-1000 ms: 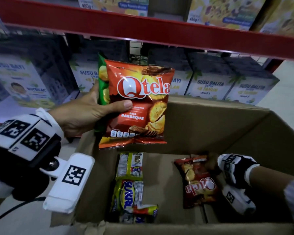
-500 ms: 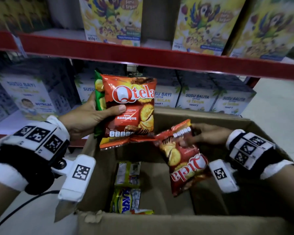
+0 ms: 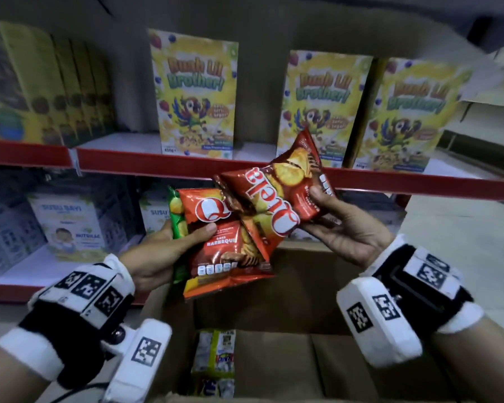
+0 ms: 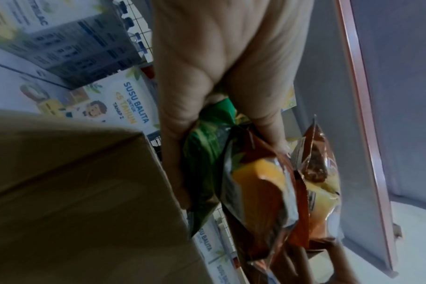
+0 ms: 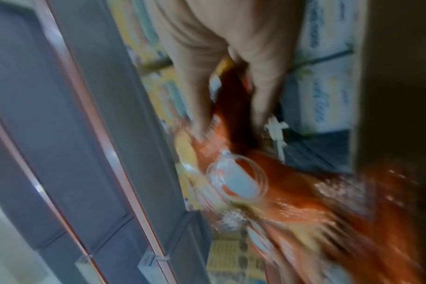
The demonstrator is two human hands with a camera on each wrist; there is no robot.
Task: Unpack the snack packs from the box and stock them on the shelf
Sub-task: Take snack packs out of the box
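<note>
My left hand (image 3: 169, 251) grips two snack packs above the cardboard box (image 3: 303, 286): a red Qtela barbeque pack (image 3: 224, 251) in front and a green pack (image 3: 176, 219) behind it. In the left wrist view the thumb and fingers of the left hand (image 4: 221, 107) clamp the green pack (image 4: 207, 153) and the red pack (image 4: 258, 194). My right hand (image 3: 344, 225) pinches another red Qtela pack (image 3: 277, 196), tilted sideways and overlapping the left hand's stack. The right wrist view is blurred; the right hand (image 5: 229, 107) holds the red pack (image 5: 268, 182). A yellow-green pack (image 3: 216, 356) lies on the box floor.
Red-edged shelf (image 3: 163, 162) carries yellow cereal boxes (image 3: 194, 94) with bare gaps between them. Below, a lower shelf holds white milk-powder boxes (image 3: 70, 231). The box's far wall rises just under my hands. Pale floor (image 3: 463, 242) lies to the right.
My right hand lifted a red Qtela pack out of the box and brought it up against the packs in my left hand. The view tilted up toward the cereal shelf.
</note>
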